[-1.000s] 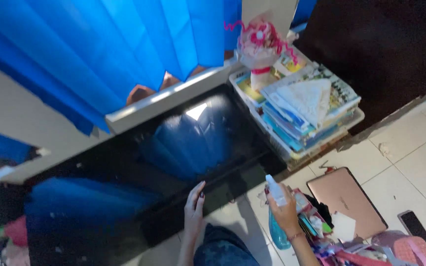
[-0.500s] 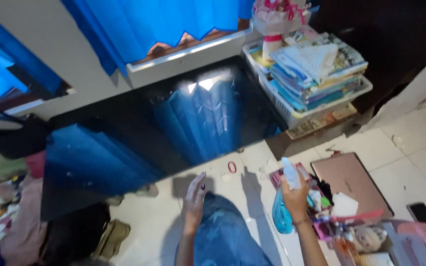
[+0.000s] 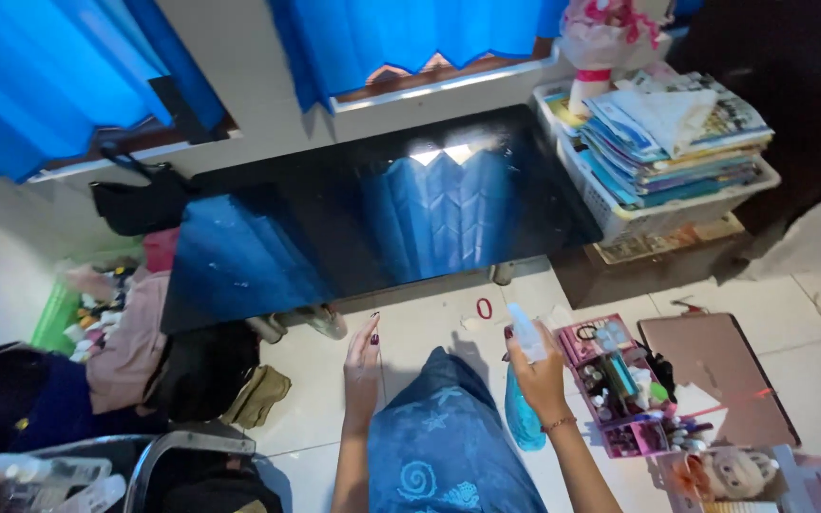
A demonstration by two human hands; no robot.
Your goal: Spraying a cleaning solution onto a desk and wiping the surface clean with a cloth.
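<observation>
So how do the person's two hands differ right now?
The right hand is closed around a blue spray bottle, holding it upright with the nozzle on top; the left hand holds nothing and is open with its fingers straight. The right wrist wears a thin bracelet; the left wrist shows none. Both are raised over the tiled floor in front of the glossy black table, and both show dark nail polish.

I see a white tiled floor (image 3: 429, 342), a glossy black bench (image 3: 382, 228) mirroring blue curtains (image 3: 401, 33), and a white wall (image 3: 239, 76) beneath the windows.
</observation>
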